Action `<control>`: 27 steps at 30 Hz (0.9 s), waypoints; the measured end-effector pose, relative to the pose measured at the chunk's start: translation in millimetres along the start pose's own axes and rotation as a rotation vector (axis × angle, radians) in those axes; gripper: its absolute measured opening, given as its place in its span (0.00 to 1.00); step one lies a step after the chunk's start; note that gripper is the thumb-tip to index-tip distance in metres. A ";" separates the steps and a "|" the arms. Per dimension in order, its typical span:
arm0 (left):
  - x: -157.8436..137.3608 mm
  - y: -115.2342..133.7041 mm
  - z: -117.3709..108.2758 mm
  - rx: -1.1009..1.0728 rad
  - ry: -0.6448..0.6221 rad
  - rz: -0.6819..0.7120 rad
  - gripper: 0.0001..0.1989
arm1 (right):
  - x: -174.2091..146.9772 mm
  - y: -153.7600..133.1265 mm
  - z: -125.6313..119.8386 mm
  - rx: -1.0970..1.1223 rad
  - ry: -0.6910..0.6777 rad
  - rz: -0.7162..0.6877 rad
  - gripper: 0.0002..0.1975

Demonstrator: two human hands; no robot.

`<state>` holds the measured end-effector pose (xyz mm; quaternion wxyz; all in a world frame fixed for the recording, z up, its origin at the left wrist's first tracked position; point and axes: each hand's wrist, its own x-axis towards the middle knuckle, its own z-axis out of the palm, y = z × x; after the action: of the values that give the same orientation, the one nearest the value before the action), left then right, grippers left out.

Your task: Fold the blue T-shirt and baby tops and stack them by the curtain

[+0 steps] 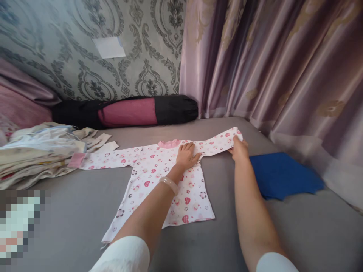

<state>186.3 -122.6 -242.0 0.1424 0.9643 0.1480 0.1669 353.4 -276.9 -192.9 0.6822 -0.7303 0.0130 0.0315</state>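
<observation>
A white child's long-sleeved shirt (pixel 159 177), printed with pink hearts and flowers, lies spread out with its pink collar away from me. My left hand (pixel 187 155) rests flat on the upper chest near the right shoulder, fingers stretched out, a pale bangle on that wrist. Near the cuff of the right-hand sleeve, my right hand (pixel 238 148) grips the fabric, thumb on top and fingers partly hidden beneath. This sleeve is slightly raised at its end. The other sleeve reaches left, its pink cuff touching a clothes pile.
A pile of clothes (pixel 36 151) sits at the left. Folded blue cloth (pixel 283 175) lies right of my right arm on the grey bed surface (pixel 215 241). A black and pink long bag (pixel 127 111) lies along the wall. Purple curtains (pixel 255 56) hang at the right.
</observation>
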 end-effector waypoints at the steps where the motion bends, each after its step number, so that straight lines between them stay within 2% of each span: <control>1: -0.1 0.0 -0.1 0.003 -0.004 0.003 0.27 | -0.2 -3.4 1.7 0.163 -0.018 0.076 0.11; 3: 0.0 0.1 -0.3 0.010 -0.015 0.013 0.29 | -2.6 -10.5 4.8 0.384 -0.032 0.191 0.09; 4: 0.2 0.3 -0.3 0.014 -0.024 0.018 0.29 | -4.4 -13.8 6.3 0.445 -0.047 0.205 0.08; 11: 4.3 1.8 2.2 0.049 -0.147 0.009 0.32 | -19.6 -29.2 21.4 0.576 -0.119 0.179 0.08; 19: 23.9 -2.8 -15.1 0.015 -0.258 -0.012 0.38 | -53.4 -43.7 46.8 0.595 -0.216 0.137 0.09; 23: 40.3 -4.9 -23.6 0.033 -0.340 -0.008 0.40 | -65.9 -39.4 60.3 0.586 -0.291 0.180 0.09; 27: 48.7 -6.6 -23.8 0.031 -0.356 -0.011 0.40 | -71.1 -31.6 70.3 0.549 -0.352 0.206 0.09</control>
<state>219.9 -95.0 -209.0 0.1524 0.9799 0.1280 -0.0097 282.4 -206.3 -161.6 0.8384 -0.4976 -0.0233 0.2213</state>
